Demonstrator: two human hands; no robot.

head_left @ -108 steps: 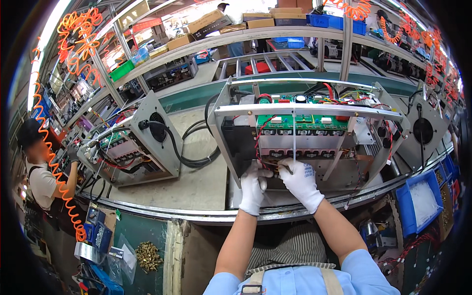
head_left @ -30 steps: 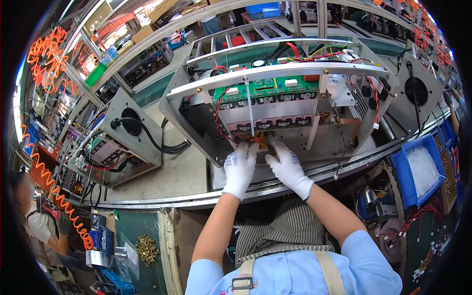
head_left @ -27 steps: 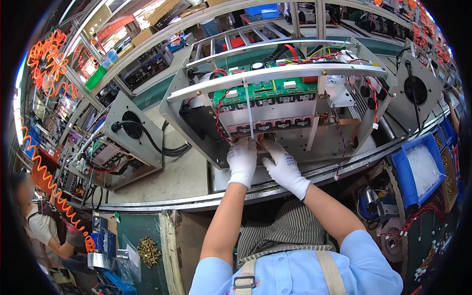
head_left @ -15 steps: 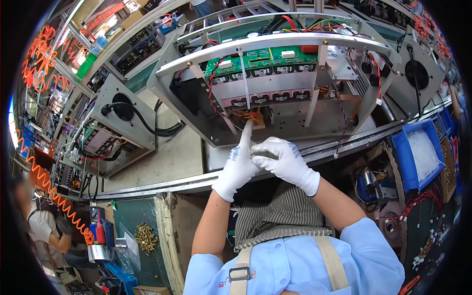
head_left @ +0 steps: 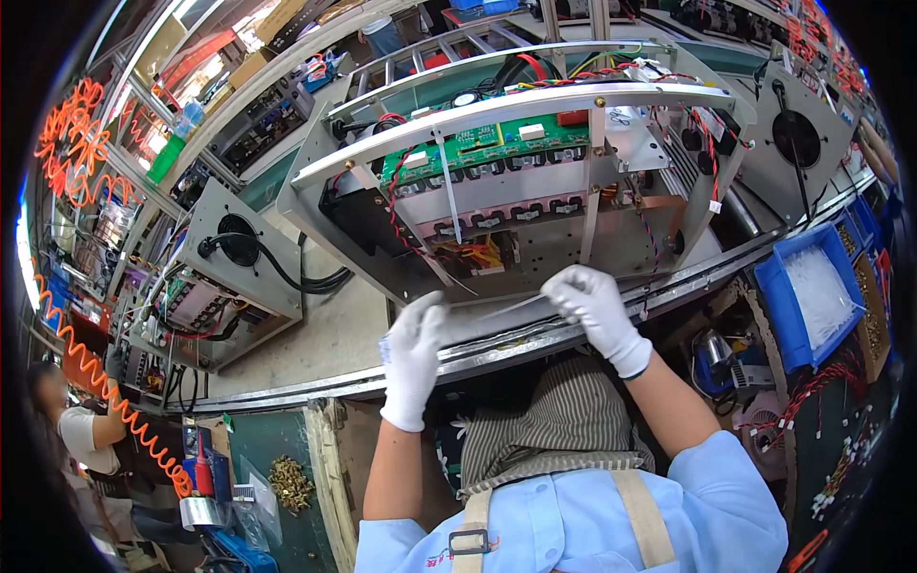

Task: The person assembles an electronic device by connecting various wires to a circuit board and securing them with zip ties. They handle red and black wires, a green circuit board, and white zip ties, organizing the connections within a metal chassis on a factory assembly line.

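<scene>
In front of an open metal chassis [head_left: 521,95], both my hands wear white gloves. My right hand [head_left: 594,310] pinches a thin whitish cable tie [head_left: 514,307], which slants down toward my left hand. My left hand [head_left: 413,358] is raised near the bench edge, its fingertips smeared by motion, so I cannot see whether they hold anything. Inside the chassis are a green circuit board [head_left: 478,138] and a part wrapped in yellow and orange [head_left: 482,256]. Another white cable tie [head_left: 447,186] hangs down from the top rail across the board.
A blue bin [head_left: 807,301] of white ties stands at the right. Grey cabinets with fans stand at the left [head_left: 215,272] and right [head_left: 800,134]. Brass fasteners [head_left: 290,484] lie lower left, near an orange coiled hose [head_left: 105,392]. A person [head_left: 91,430] is at the far left.
My hands have come away from the yellow-orange part and moved apart, left hand down and leftward, right hand rightward. The cable tie now shows between them.
</scene>
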